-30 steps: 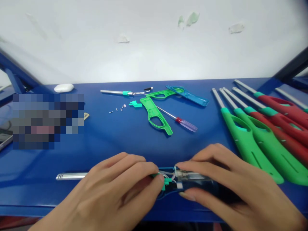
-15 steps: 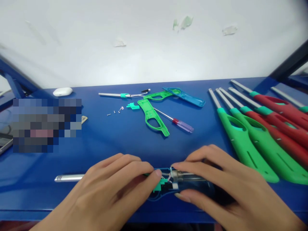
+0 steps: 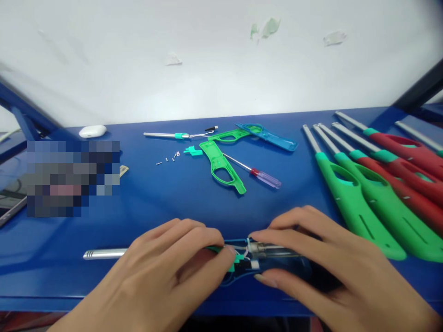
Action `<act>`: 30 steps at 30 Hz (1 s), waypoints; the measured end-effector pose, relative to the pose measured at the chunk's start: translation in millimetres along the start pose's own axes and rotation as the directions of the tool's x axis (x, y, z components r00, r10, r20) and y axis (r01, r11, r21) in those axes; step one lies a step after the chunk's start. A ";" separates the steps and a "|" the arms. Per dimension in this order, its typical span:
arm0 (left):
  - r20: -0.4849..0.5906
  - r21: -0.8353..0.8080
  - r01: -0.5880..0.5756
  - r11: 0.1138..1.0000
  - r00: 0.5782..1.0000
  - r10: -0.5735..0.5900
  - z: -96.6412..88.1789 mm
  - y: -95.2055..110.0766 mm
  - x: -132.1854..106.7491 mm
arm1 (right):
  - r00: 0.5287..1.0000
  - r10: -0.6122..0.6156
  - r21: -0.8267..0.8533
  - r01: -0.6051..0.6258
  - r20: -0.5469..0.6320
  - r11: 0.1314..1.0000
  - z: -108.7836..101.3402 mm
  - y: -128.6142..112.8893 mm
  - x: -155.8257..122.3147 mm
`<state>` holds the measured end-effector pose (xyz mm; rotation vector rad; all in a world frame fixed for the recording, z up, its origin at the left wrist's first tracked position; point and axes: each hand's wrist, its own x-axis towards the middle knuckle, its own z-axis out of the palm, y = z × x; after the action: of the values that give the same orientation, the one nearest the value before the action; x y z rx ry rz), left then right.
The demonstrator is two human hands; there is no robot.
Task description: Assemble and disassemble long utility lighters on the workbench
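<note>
The blue counter (image 3: 155, 207) carries a row of green and red lighters (image 3: 377, 203) at the far right. At the near edge, the left hand (image 3: 162, 272) and right hand (image 3: 321, 267) meet over an opened blue lighter (image 3: 273, 263). The fingers of both are closed on it, and its metal tube (image 3: 104, 254) sticks out to the left. Farther back lie a green shell (image 3: 221, 166), just right of it a screwdriver (image 3: 258, 174), and to its left tiny screws (image 3: 169, 159).
</note>
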<state>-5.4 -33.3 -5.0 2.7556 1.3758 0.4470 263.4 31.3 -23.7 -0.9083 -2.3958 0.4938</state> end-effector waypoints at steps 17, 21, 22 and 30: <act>-0.004 -0.053 -0.062 0.997 0.998 0.062 -4.1 -5.6 -0.2 | 1.000 -0.022 -0.033 0.022 -0.018 0.999 0.5 2.2 1.2; -0.012 -0.066 -0.022 0.998 1.000 0.021 -3.3 -5.3 -0.1 | 1.000 -0.025 -0.030 0.025 -0.017 0.999 0.7 2.2 1.4; -0.012 -0.078 -0.006 0.997 1.000 0.005 -3.0 -5.1 0.4 | 1.000 -0.029 -0.028 0.028 -0.013 0.999 0.8 2.2 1.5; -0.040 -0.203 0.094 0.975 0.994 -0.104 0.0 -2.1 3.4 | 1.000 -0.026 -0.039 0.026 0.001 0.999 -0.5 -0.2 1.8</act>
<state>-5.1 -29.3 -4.4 2.5195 1.3864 0.6174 262.4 32.5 -22.6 -0.8932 -2.4227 0.4389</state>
